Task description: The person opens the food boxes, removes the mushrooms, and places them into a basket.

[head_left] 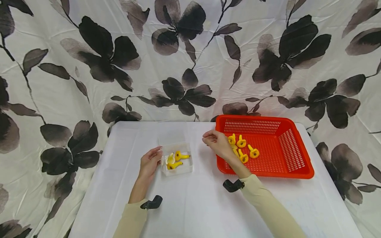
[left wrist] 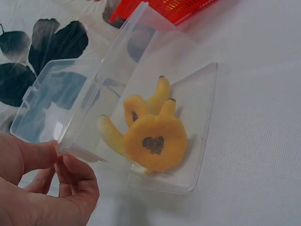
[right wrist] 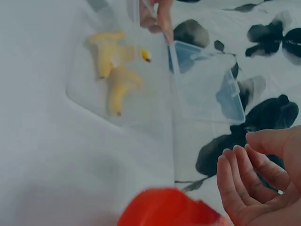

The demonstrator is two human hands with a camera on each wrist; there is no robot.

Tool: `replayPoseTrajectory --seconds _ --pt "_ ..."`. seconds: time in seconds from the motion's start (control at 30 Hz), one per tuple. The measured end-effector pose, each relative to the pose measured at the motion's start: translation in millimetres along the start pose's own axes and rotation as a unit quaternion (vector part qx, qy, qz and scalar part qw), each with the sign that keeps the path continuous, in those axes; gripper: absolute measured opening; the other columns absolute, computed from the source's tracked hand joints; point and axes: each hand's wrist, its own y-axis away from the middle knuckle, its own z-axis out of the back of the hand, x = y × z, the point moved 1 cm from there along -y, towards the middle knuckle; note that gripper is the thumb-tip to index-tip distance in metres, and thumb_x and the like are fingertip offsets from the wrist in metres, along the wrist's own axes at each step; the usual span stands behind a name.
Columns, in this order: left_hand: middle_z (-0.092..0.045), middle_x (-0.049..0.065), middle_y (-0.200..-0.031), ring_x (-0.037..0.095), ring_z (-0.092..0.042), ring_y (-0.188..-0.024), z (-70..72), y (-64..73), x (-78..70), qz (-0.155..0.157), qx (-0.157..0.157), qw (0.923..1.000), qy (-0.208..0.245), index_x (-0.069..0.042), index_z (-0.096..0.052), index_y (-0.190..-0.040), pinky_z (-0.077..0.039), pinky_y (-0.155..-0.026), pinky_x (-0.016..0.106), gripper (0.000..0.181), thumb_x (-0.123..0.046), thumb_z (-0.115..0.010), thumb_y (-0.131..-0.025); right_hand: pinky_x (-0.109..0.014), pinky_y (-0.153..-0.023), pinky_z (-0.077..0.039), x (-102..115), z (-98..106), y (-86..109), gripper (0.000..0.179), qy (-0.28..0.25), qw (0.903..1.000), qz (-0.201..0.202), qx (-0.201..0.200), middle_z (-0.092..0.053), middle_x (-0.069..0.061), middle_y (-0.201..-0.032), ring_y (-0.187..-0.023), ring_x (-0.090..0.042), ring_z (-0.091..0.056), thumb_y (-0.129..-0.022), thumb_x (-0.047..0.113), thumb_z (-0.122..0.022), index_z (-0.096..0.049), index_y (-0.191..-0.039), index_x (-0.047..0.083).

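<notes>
"Nearest the camera were two pale yellow-green sleeves (head_left: 130, 219), with a small black device (head_left: 151, 202) at each cuff."

"And the hands?"

"The left hand (head_left: 149, 162) pinched the left edge of a clear, rectangular plastic box (head_left: 178, 173) between its thumb and curled fingers. The box's clear plastic lid (left wrist: 51, 101) lay open on the far side."

"Was the other one gripping something too?"

"No, the right hand (head_left: 219, 142) hung over the left end of a red, rectangular plastic basket with latticed walls (head_left: 272, 145). Its fingers were loosely curved, the thumb tip just beside them; I couldn't tell whether they touched."

"Where were the yellow pieces?"

"Three yellow, mushroom-shaped pieces with dark-tipped stalks (head_left: 182, 155) lay on their sides in the box, close together. Several more yellow mushroom-shaped pieces (head_left: 254, 152) were grouped in the left half of the basket, some partly hidden by the right arm."

"How did the two containers stand?"

"Apart, on a white cloth-covered worktop (head_left: 193, 205), the box left of the basket. Behind hung a white fabric backdrop printed with black and grey flowers (head_left: 183, 92)."
</notes>
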Motion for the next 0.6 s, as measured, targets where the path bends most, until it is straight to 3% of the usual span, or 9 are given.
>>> replayPoseTrajectory --seconds 0.3,0.6 --pt "-0.059 -0.005 -0.097 0.010 -0.051 -0.078 -0.5 1.7 -0.3 0.006 0.001 1.0000 -0.002 0.000 -0.059 -0.140 -0.046 -0.065 0.017 0.038 -0.008 -0.063 -0.103 -0.036 -0.090 -0.058 6.0 -34.4 -5.6 0.019 -0.003 0.9978 0.050 0.042 -0.072 -0.012 -0.105 -0.097 -0.027 -0.068 -0.096 0.009 -0.072 -0.070 -0.112 -0.002" --pt "-0.060 -0.004 -0.097 0.013 -0.053 -0.081 -0.6 2.0 -1.8 0.001 0.003 0.9999 0.010 0.001 -0.059 -0.139 -0.046 -0.064 0.017 0.038 -0.007 -0.063 -0.102 -0.033 -0.090 -0.057 10.1 -69.9 -10.8 0.019 0.000 0.9932 0.070 0.093 -0.072 -0.012 -0.105 -0.097 -0.026 -0.067 -0.096 0.005 -0.070 -0.069 -0.113 -0.004"
